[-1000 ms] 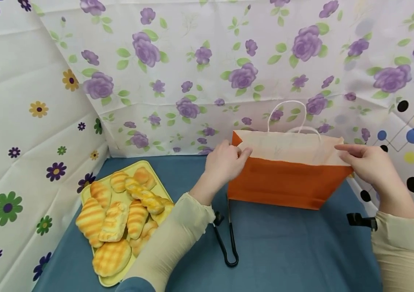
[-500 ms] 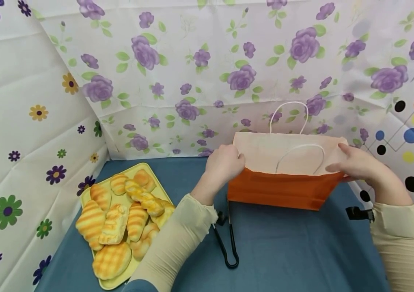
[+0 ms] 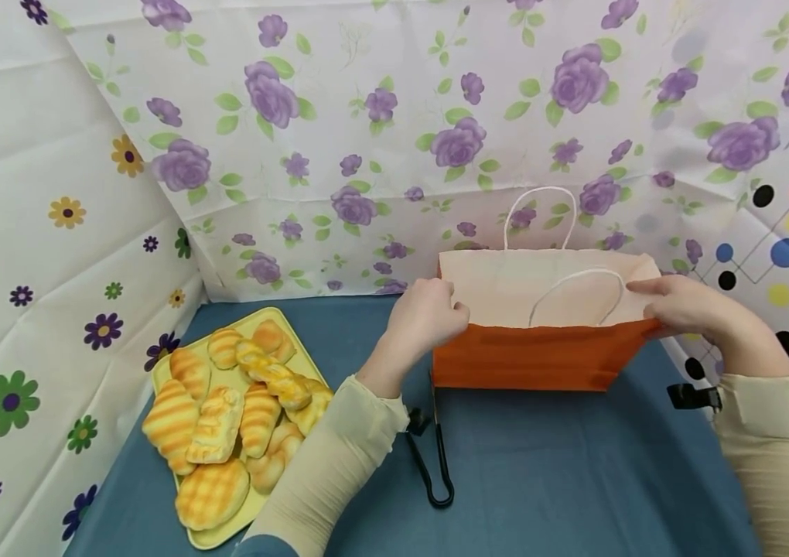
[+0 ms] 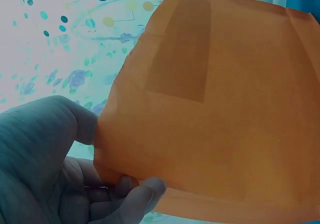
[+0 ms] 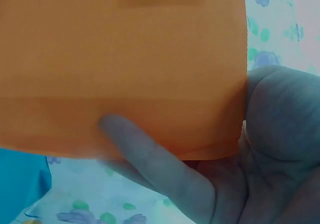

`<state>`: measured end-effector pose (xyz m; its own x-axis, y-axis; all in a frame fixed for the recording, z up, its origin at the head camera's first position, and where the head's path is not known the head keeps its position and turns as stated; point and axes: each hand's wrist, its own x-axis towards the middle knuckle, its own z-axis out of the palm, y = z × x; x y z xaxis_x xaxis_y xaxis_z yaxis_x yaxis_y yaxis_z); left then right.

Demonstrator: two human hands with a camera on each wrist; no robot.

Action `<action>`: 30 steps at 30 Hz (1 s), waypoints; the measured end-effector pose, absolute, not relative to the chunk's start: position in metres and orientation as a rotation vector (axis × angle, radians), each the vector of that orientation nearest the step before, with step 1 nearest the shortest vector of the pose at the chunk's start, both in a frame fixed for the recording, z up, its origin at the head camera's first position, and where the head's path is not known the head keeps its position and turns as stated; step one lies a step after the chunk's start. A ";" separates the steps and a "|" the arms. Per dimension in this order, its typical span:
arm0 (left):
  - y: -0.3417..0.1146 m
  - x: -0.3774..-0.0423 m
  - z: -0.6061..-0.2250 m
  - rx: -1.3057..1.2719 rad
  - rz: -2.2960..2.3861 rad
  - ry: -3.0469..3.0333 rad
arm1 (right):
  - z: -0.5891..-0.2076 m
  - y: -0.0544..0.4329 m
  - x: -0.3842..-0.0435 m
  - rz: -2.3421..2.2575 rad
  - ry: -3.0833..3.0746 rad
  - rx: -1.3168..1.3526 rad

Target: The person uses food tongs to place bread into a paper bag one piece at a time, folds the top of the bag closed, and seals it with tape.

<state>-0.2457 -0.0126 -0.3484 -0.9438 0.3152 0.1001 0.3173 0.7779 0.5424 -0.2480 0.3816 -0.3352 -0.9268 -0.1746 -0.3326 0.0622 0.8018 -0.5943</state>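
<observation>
An orange paper bag (image 3: 527, 356) with a white inside and two white cord handles (image 3: 541, 193) stands toward the back right of the table, its mouth spread wide. My left hand (image 3: 425, 313) grips the bag's upper left edge. In the left wrist view, the thumb and curled fingers (image 4: 145, 194) pinch the orange paper at its corner. At the opposite end my right hand (image 3: 694, 309) holds the upper right edge. Its thumb goes over the rim, and the right wrist view shows an index finger (image 5: 155, 159) along the outside. The bag's bottom inside is hidden by its front wall.
A yellow tray (image 3: 297, 340) piled with several bread rolls and pastries (image 3: 213, 425) lies at the left, partly behind my left sleeve. Tongs with black handles (image 3: 439, 472) lie on the blue tablecloth (image 3: 548, 480) in front of the bag. Flowered cloth walls (image 3: 367, 139) enclose the table.
The bag's mouth has spread wider, its front rim coming down and toward me with the front handle. My right hand has shifted its hold on the right edge; the left stays at the left edge.
</observation>
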 end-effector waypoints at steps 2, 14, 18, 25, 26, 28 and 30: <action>-0.014 -0.244 -0.350 -0.528 -0.905 -2.967 | -0.334 0.380 -0.250 -0.825 2.634 -0.101; -0.017 -0.243 -0.354 -0.535 -0.817 -2.942 | -0.328 0.371 -0.250 -0.725 2.661 -0.136; -0.019 -0.242 -0.354 -0.518 -0.834 -2.956 | -0.328 0.368 -0.250 -0.709 2.662 -0.133; -0.027 -0.235 -0.361 -0.497 -0.936 -2.876 | -0.329 0.367 -0.251 -0.659 2.681 -0.142; -0.030 -0.233 -0.363 -0.494 -0.954 -2.852 | -0.329 0.367 -0.251 -0.657 2.680 -0.140; -0.035 -0.228 -0.369 -0.478 -0.985 -2.805 | -0.330 0.367 -0.251 -0.663 2.676 -0.134; -0.042 -0.221 -0.377 -0.459 -1.016 -2.774 | -0.331 0.367 -0.250 -0.675 2.665 -0.124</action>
